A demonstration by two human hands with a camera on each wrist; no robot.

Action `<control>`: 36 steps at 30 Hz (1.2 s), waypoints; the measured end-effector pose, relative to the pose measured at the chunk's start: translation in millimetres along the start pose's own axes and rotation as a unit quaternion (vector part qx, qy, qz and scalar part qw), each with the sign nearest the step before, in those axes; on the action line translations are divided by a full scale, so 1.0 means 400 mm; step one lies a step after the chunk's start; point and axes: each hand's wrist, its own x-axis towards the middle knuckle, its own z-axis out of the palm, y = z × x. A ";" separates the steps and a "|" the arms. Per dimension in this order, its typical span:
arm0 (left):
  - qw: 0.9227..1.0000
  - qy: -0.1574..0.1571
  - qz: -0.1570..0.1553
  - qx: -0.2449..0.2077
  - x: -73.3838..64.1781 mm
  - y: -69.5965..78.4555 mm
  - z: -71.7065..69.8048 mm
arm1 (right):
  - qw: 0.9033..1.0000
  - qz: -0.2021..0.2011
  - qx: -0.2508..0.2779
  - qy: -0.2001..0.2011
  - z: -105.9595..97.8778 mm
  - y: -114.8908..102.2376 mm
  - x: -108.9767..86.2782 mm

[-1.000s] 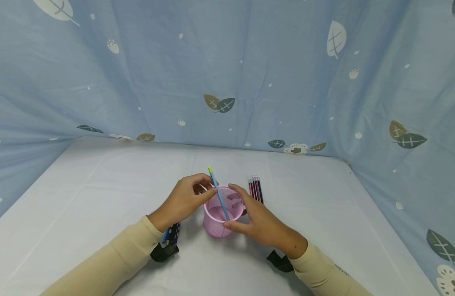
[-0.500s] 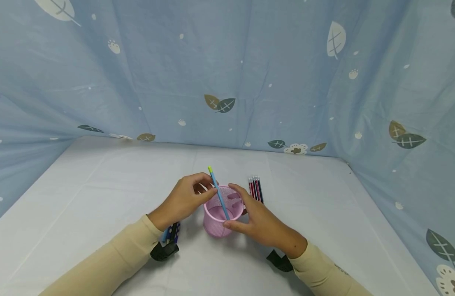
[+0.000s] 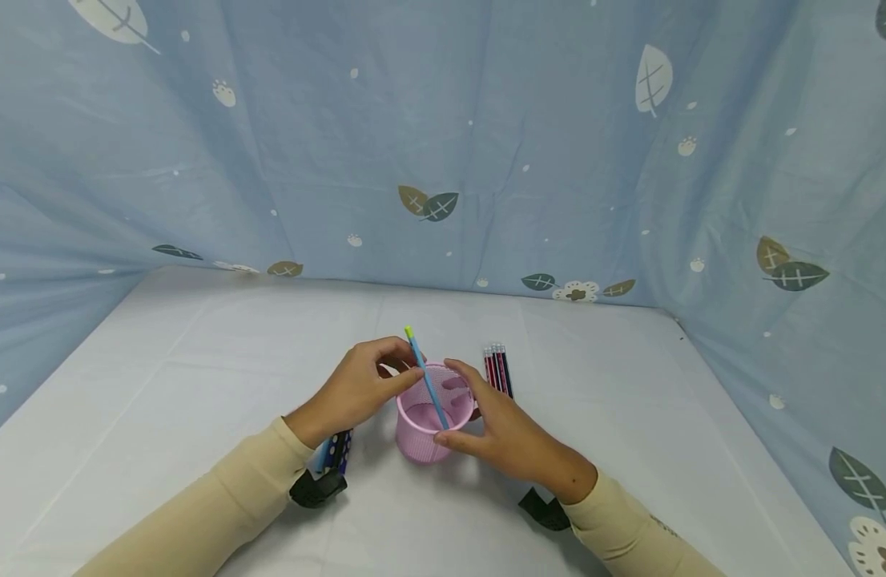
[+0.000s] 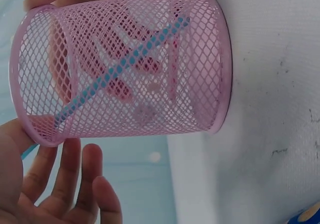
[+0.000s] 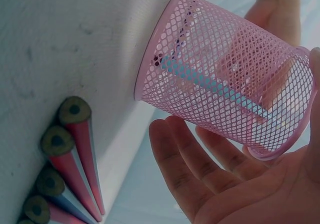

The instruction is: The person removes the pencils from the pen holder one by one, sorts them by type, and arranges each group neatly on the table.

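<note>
A pink mesh pencil holder (image 3: 417, 445) stands upright on the white table before me. Inside it leans a light blue pencil (image 3: 429, 385) with a yellow-green end; its lower end is at the bottom of the holder in the left wrist view. My left hand (image 3: 360, 386) pinches this pencil at the rim, thumb in front, the other fingers loosely bent outside the holder. My right hand (image 3: 513, 433) holds the holder from the right, its thumb at the near rim and its fingers round the far side, where the mesh (image 5: 215, 59) partly shows the left hand through it.
Several red and dark pencils (image 3: 497, 371) lie side by side beyond my right hand. Blue and dotted pencils (image 3: 338, 453) lie partly hidden under my left wrist. Black straps (image 3: 317, 489) hang at both wrists. A blue leaf-patterned curtain (image 3: 443, 120) borders the table at the back and sides.
</note>
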 end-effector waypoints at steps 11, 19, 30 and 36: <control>0.999 0.010 0.015 -0.028 0.001 0.018 -0.019 | 1.000 -0.008 0.000 0.003 0.002 0.002 0.000; 0.998 0.020 0.019 -0.058 -0.003 0.039 -0.038 | 1.000 -0.015 -0.005 0.009 0.003 0.003 0.002; 0.988 0.070 0.036 -0.135 -0.005 0.075 -0.085 | 1.000 -0.012 -0.006 0.010 0.002 0.002 0.002; 0.980 0.103 0.039 -0.167 -0.007 0.081 -0.107 | 1.000 -0.012 -0.008 0.012 0.003 0.000 0.002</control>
